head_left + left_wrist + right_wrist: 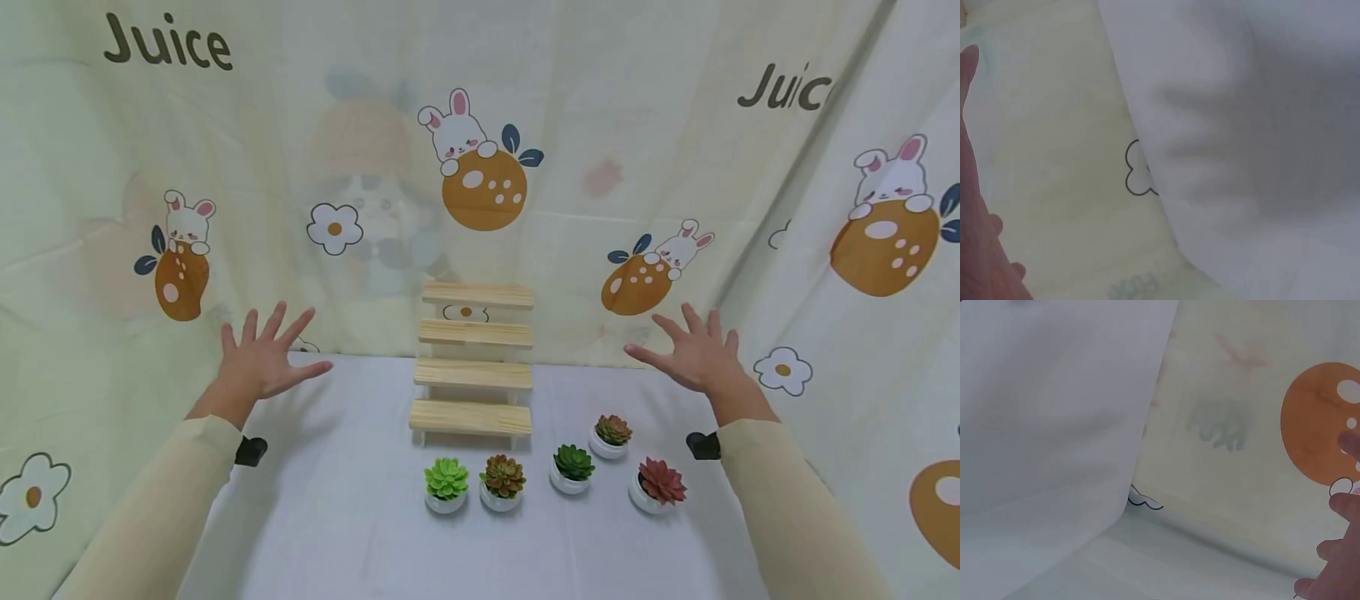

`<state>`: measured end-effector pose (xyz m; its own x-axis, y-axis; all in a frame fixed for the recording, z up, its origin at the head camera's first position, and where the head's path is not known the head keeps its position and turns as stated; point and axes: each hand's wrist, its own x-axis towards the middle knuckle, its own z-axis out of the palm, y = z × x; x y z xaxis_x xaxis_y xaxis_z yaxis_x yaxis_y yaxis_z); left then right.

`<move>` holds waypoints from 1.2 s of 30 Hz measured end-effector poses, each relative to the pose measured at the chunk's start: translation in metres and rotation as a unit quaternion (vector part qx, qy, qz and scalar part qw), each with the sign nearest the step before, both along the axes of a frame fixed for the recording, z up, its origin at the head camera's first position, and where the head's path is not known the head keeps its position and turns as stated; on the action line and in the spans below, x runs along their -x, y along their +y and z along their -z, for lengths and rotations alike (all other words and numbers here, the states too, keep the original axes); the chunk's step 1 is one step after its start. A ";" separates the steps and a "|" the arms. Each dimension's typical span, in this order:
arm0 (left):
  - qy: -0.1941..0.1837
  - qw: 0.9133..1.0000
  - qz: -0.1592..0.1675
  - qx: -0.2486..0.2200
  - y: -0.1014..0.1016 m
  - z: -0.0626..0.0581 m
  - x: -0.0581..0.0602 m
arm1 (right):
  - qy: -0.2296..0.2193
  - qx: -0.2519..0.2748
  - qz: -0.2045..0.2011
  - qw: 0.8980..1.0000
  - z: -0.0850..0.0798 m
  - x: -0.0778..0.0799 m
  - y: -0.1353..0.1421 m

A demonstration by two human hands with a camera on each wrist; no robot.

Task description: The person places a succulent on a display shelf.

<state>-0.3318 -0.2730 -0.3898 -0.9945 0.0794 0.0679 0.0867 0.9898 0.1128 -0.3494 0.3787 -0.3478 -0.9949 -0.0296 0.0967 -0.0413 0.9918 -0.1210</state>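
My left hand [258, 358] is raised over the table's left side, fingers spread and holding nothing. On the right, my right hand [699, 354] is held up the same way, also with nothing in it. Between them stands a wooden four-step shelf [472, 373]. In front of it sit a bright green succulent [446, 483] and a brown-green succulent [502, 482], each in a white pot. Further right are a dark green succulent [572, 468], a small reddish-green succulent [611, 435] and a red succulent [658, 485], the nearest things to my right hand.
A white cloth [337, 517] covers the table. Behind it hangs a cream curtain [270, 150] printed with rabbits, fruit and flowers, which also runs along both sides. The shelf stands close to the back curtain.
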 end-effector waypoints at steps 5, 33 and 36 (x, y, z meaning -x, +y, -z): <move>-0.002 1.000 -0.001 0.004 0.003 0.005 -0.005 | 0.013 0.003 -0.007 1.000 0.010 -0.001 -0.002; 0.017 0.999 0.040 -0.031 0.049 0.065 -0.025 | 0.053 0.058 -0.066 0.995 0.076 -0.059 -0.025; 0.024 0.998 0.043 -0.045 0.056 0.070 -0.024 | 0.051 0.075 -0.068 0.994 0.080 -0.067 -0.029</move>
